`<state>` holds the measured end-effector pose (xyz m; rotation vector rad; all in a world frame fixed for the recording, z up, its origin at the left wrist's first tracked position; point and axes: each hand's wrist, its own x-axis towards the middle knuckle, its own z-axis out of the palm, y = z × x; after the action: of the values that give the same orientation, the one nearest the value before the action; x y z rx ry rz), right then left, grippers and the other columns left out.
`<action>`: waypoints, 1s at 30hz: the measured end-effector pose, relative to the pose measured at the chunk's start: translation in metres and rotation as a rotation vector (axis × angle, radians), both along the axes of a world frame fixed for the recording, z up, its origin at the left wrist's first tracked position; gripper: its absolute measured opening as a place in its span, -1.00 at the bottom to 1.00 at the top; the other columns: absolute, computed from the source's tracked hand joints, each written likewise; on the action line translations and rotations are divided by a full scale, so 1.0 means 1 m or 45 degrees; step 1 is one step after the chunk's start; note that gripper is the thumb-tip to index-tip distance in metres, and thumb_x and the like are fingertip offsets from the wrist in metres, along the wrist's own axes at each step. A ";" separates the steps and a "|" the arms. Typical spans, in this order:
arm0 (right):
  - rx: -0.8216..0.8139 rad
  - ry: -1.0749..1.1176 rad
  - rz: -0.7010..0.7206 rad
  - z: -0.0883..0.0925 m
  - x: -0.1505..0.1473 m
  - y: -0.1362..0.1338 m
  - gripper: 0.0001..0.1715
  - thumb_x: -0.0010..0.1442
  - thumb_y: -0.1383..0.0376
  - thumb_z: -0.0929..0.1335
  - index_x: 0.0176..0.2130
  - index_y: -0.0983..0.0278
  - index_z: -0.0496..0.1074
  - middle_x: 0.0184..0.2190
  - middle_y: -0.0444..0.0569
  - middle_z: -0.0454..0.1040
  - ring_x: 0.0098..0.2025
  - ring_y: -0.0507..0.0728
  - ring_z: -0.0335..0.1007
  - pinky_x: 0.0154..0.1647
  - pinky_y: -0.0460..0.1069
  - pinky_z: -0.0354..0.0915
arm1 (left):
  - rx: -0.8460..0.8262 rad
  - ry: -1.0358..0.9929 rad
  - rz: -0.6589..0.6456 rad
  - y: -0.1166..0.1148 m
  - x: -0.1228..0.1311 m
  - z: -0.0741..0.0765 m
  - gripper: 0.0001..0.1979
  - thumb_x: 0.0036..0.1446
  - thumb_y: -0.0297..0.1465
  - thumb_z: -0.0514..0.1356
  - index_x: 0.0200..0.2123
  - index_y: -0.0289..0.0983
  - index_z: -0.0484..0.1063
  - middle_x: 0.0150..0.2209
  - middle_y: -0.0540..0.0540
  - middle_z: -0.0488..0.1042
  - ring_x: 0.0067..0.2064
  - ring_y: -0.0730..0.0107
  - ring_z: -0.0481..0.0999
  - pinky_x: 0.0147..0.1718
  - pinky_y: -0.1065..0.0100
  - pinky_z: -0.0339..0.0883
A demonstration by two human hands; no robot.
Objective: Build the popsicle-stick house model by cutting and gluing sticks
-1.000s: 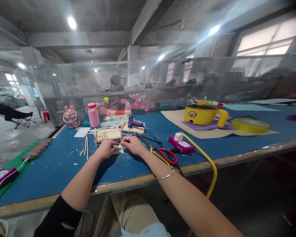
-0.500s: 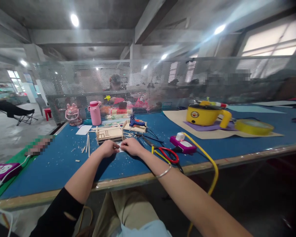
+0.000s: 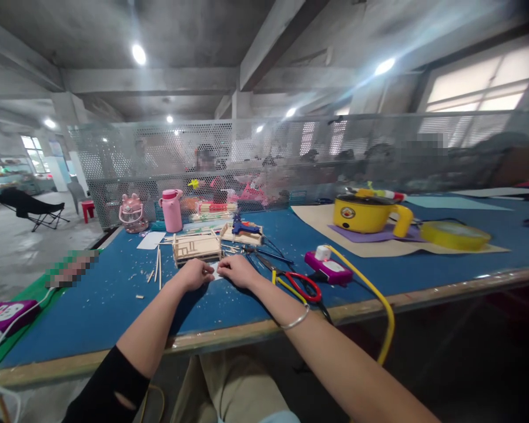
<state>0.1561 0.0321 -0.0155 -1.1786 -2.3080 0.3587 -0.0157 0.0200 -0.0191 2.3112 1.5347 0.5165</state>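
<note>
My left hand (image 3: 196,274) and my right hand (image 3: 238,271) meet low over the blue table, fingers curled and pinched towards each other. Between the fingertips shows a small white piece of paper (image 3: 217,271), gripped at its two sides; the fingers hide part of it. Just beyond my hands stands a small frame of wooden sticks (image 3: 198,245). Behind it to the right, a blue glue gun (image 3: 243,225) rests on a second stick-built piece (image 3: 247,236). Loose wooden sticks (image 3: 158,267) lie left of my hands.
Right of my hands lie red-handled scissors (image 3: 306,286), pliers (image 3: 273,257) and a purple power strip (image 3: 328,268) with a yellow cable (image 3: 383,299). A yellow pot (image 3: 364,214) and tape roll (image 3: 456,235) stand further right. A pink flask (image 3: 171,212) and perforated screen (image 3: 158,153) are behind.
The view has tipped slightly upward, so the table sits lower in the picture. My hands stay close together around the white paper, with only slight finger movement.
</note>
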 end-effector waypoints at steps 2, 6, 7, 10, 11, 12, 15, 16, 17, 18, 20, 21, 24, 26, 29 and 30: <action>0.032 -0.080 0.007 0.000 0.000 0.001 -0.82 0.00 0.33 0.30 -0.51 0.33 0.48 -0.59 -0.08 0.43 -0.52 -0.01 0.23 -0.51 -0.13 0.01 | 0.008 0.008 0.007 0.000 0.000 0.000 -0.61 -0.07 -0.29 0.14 -0.17 -0.36 0.47 -0.36 -0.17 0.54 -0.32 0.25 0.49 -0.29 0.37 0.28; 0.121 -0.181 0.095 0.002 0.000 0.000 -0.81 0.03 0.34 0.29 -0.49 0.33 0.49 -0.52 -0.04 0.46 -0.45 0.01 0.28 -0.44 -0.13 0.05 | 0.006 0.015 -0.003 0.002 0.000 -0.001 -0.62 -0.07 -0.29 0.14 -0.18 -0.36 0.47 -0.33 -0.18 0.54 -0.32 0.25 0.49 -0.28 0.38 0.28; 0.147 -0.190 0.091 0.003 0.000 -0.001 -0.81 0.03 0.34 0.29 -0.47 0.32 0.49 -0.49 -0.03 0.48 -0.42 0.02 0.29 -0.42 -0.13 0.06 | 0.003 0.015 -0.005 0.003 0.000 -0.001 -0.62 -0.07 -0.29 0.14 -0.18 -0.36 0.48 -0.33 -0.18 0.54 -0.31 0.25 0.49 -0.28 0.38 0.28; 0.172 -0.228 0.050 0.005 0.000 -0.003 -0.81 0.04 0.33 0.29 -0.43 0.30 0.50 -0.44 -0.02 0.49 -0.38 0.03 0.31 -0.40 -0.12 0.07 | -0.010 0.017 -0.001 0.003 0.000 -0.001 -0.62 -0.07 -0.29 0.14 -0.18 -0.38 0.47 -0.32 -0.18 0.54 -0.30 0.24 0.49 -0.28 0.38 0.28; 0.153 -0.247 0.048 0.006 0.000 -0.004 -0.81 0.04 0.32 0.29 -0.43 0.29 0.50 -0.45 -0.03 0.49 -0.39 0.03 0.31 -0.42 -0.12 0.06 | -0.015 0.015 0.001 0.002 0.000 -0.001 -0.61 -0.07 -0.29 0.15 -0.18 -0.38 0.47 -0.32 -0.18 0.53 -0.29 0.24 0.49 -0.28 0.39 0.28; 0.128 -0.264 0.049 0.007 0.000 -0.005 -0.81 0.04 0.31 0.28 -0.44 0.28 0.50 -0.47 -0.04 0.49 -0.41 0.03 0.31 -0.44 -0.12 0.06 | -0.022 0.012 0.001 0.002 0.000 -0.001 -0.61 -0.07 -0.29 0.15 -0.17 -0.37 0.47 -0.32 -0.17 0.54 -0.30 0.25 0.49 -0.28 0.39 0.28; 0.102 -0.272 0.012 0.008 0.000 -0.007 -0.80 0.04 0.30 0.28 -0.44 0.26 0.50 -0.48 -0.06 0.49 -0.42 0.02 0.30 -0.46 -0.12 0.04 | -0.042 0.001 0.004 0.002 0.000 0.000 -0.60 -0.08 -0.29 0.15 -0.16 -0.38 0.46 -0.32 -0.17 0.53 -0.31 0.27 0.49 -0.30 0.40 0.28; 0.113 -0.264 -0.015 0.008 0.000 -0.007 -0.80 0.04 0.29 0.28 -0.44 0.25 0.50 -0.46 -0.06 0.49 -0.42 0.03 0.30 -0.46 -0.12 0.04 | -0.042 0.000 0.007 0.002 0.000 -0.001 -0.60 -0.07 -0.30 0.15 -0.16 -0.39 0.46 -0.31 -0.17 0.53 -0.31 0.27 0.49 -0.30 0.40 0.28; 0.124 -0.260 -0.040 0.009 0.000 -0.008 -0.80 0.04 0.29 0.28 -0.44 0.25 0.49 -0.46 -0.06 0.49 -0.41 0.03 0.30 -0.46 -0.12 0.03 | -0.042 -0.002 0.011 0.002 0.000 -0.001 -0.60 -0.07 -0.30 0.15 -0.16 -0.39 0.46 -0.31 -0.18 0.53 -0.31 0.28 0.48 -0.30 0.40 0.28; 0.126 -0.262 -0.053 0.009 0.000 -0.009 -0.81 0.03 0.28 0.28 -0.45 0.25 0.49 -0.46 -0.06 0.49 -0.42 0.03 0.30 -0.46 -0.11 0.03 | -0.041 -0.002 0.011 0.002 0.000 -0.001 -0.60 -0.07 -0.29 0.14 -0.17 -0.39 0.46 -0.31 -0.18 0.53 -0.31 0.28 0.48 -0.30 0.40 0.27; 0.102 -0.248 -0.046 0.009 0.001 -0.010 -0.83 0.00 0.29 0.29 -0.50 0.26 0.48 -0.50 -0.06 0.48 -0.44 0.03 0.29 -0.48 -0.11 0.02 | -0.037 0.001 0.003 0.003 -0.001 -0.002 -0.60 -0.08 -0.28 0.15 -0.17 -0.38 0.46 -0.32 -0.17 0.53 -0.31 0.29 0.47 -0.31 0.41 0.26; 0.095 -0.206 -0.042 0.009 0.001 -0.009 -0.84 -0.01 0.30 0.30 -0.51 0.26 0.46 -0.51 -0.07 0.47 -0.45 0.02 0.28 -0.48 -0.11 0.02 | -0.032 0.003 -0.001 0.003 -0.001 -0.003 -0.60 -0.08 -0.28 0.14 -0.17 -0.38 0.46 -0.33 -0.17 0.53 -0.32 0.29 0.47 -0.32 0.41 0.26; 0.097 0.106 -0.072 0.007 0.004 -0.006 -0.82 0.01 0.32 0.26 -0.52 0.30 0.41 -0.55 -0.09 0.42 -0.48 0.00 0.25 -0.46 -0.12 0.05 | -0.006 -0.008 -0.020 0.002 -0.001 -0.003 -0.62 -0.07 -0.27 0.13 -0.19 -0.35 0.47 -0.42 -0.12 0.51 -0.38 0.33 0.44 -0.38 0.42 0.23; 0.006 0.392 -0.080 0.005 0.005 -0.003 -0.81 0.03 0.31 0.24 -0.52 0.32 0.37 -0.58 -0.11 0.38 -0.51 -0.01 0.22 -0.46 -0.12 0.08 | 0.011 -0.066 -0.020 -0.001 0.001 -0.001 -0.63 -0.07 -0.26 0.13 -0.20 -0.33 0.48 -0.46 -0.08 0.48 -0.44 0.39 0.40 -0.42 0.43 0.20; -0.330 0.771 0.054 0.004 0.004 0.000 -0.82 0.00 0.23 0.26 -0.48 0.32 0.31 -0.59 -0.14 0.35 -0.56 -0.04 0.20 -0.49 -0.12 0.11 | 0.083 -0.216 -0.002 -0.007 0.007 0.004 -0.63 -0.02 -0.21 0.09 -0.23 -0.32 0.49 -0.49 -0.06 0.46 -0.47 0.42 0.36 -0.45 0.44 0.17; -0.431 0.851 0.112 0.005 0.003 0.000 -0.79 -0.02 0.20 0.28 -0.46 0.32 0.31 -0.59 -0.15 0.34 -0.58 -0.05 0.18 -0.51 -0.12 0.10 | 0.131 -0.258 -0.002 -0.009 0.010 0.006 -0.63 -0.01 -0.18 0.08 -0.26 -0.31 0.49 -0.49 -0.06 0.46 -0.46 0.42 0.36 -0.45 0.44 0.16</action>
<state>0.1593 0.0318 -0.0110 -0.9121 -1.7470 1.0350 -0.0058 0.0111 -0.0129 2.2539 1.4412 0.8197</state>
